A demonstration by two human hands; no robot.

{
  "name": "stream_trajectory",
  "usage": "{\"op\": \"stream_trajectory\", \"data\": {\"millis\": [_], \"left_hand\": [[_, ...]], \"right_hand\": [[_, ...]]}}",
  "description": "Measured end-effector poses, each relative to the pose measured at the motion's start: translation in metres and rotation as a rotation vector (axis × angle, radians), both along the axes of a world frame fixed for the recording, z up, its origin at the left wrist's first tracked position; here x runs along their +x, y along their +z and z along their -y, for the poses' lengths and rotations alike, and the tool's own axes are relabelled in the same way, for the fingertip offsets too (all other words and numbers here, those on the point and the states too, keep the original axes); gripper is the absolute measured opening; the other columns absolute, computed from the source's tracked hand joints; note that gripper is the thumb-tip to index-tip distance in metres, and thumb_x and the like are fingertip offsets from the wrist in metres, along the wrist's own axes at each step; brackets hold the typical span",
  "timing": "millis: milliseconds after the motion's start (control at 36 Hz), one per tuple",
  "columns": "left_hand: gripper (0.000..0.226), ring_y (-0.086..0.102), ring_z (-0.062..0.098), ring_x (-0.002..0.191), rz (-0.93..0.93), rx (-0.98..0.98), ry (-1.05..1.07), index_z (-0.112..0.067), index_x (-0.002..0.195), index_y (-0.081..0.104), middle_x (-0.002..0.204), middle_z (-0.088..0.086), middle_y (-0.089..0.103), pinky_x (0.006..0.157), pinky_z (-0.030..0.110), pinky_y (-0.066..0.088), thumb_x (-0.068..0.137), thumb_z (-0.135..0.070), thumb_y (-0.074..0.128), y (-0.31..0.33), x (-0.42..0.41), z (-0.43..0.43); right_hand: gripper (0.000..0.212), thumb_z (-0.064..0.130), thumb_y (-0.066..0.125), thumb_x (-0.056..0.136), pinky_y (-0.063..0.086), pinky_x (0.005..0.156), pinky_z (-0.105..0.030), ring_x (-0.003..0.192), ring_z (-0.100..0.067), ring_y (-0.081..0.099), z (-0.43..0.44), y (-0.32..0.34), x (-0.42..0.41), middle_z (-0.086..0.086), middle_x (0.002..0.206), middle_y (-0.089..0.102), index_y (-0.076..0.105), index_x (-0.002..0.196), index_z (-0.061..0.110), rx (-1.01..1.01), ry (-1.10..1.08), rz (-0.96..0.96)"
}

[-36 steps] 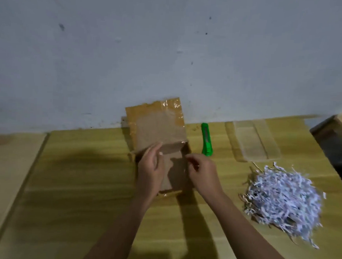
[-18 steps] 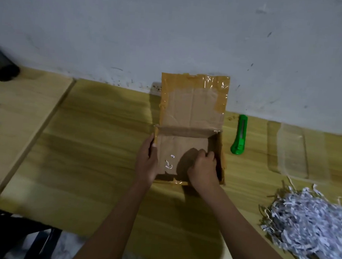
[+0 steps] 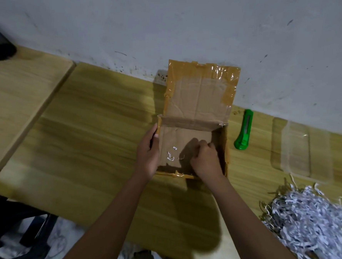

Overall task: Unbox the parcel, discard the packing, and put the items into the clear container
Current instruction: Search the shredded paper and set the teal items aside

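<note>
box (image 3: 191, 134) open mid-table, flap against wall. left hand (image 3: 147, 153) grips its left wall. right hand (image 3: 205, 159) curled inside; can't tell what it holds. step: emptying. next: lift contents to container (image 3: 297, 149), right.

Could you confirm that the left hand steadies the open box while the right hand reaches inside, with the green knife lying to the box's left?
Not quite. The head view shows the knife lying to the right of the box, between it and the clear container. The rest holds: the left hand steadies the box's left wall and the right hand reaches inside.
</note>
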State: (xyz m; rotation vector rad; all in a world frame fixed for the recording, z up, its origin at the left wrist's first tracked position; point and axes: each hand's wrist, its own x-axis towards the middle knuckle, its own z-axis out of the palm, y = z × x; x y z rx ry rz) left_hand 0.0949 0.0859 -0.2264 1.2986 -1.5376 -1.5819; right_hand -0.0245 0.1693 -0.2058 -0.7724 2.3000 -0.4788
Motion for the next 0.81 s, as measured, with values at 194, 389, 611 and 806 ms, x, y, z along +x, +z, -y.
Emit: {"op": "stream_trajectory", "data": {"millis": [194,389,611,806], "left_hand": [[0.037,0.048,-0.008,0.112,-0.105,0.039,0.025,-0.013,0.133,0.045,0.13,-0.009,0.05,0.094,0.013,0.042,0.096,-0.014,0.043,-0.005,0.002,0.002],[0.036,0.045,0.006,0.122,-0.119,0.054,0.075,-0.01,0.13,0.048,0.129,-0.005,0.049,0.104,0.023,0.038,0.095,-0.01,0.044,-0.005,-0.001,0.001],[0.037,0.044,-0.001,0.118,-0.081,0.021,0.045,-0.013,0.132,0.047,0.126,-0.013,0.047,0.092,0.009,0.04,0.095,-0.013,0.044,-0.005,0.001,0.002],[0.037,0.047,-0.005,0.113,0.001,-0.019,0.04,-0.01,0.132,0.047,0.129,-0.009,0.048,0.087,0.003,0.041,0.095,-0.015,0.044,0.001,0.002,-0.001]], "right_hand": [[0.04,-0.001,0.063,0.078,0.039,0.088,-0.019,0.11,-0.022,0.051,0.017,-0.002,0.013,-0.011,0.122,0.053,0.056,0.116,0.011,-0.18,0.213,0.13],[0.054,0.004,0.074,0.071,0.039,0.091,-0.021,0.11,-0.023,0.05,0.013,-0.012,-0.003,-0.008,0.119,0.049,0.056,0.121,0.015,-0.229,0.406,0.031],[0.041,0.001,0.073,0.073,0.038,0.091,-0.012,0.106,-0.013,0.053,0.026,-0.023,0.003,-0.004,0.118,0.055,0.064,0.112,0.011,-0.352,0.649,0.064],[0.016,-0.002,0.067,0.078,0.052,0.082,-0.031,0.091,-0.017,0.059,0.03,-0.024,0.002,-0.008,0.095,0.065,0.074,0.089,0.007,-0.397,0.758,0.092]]}}
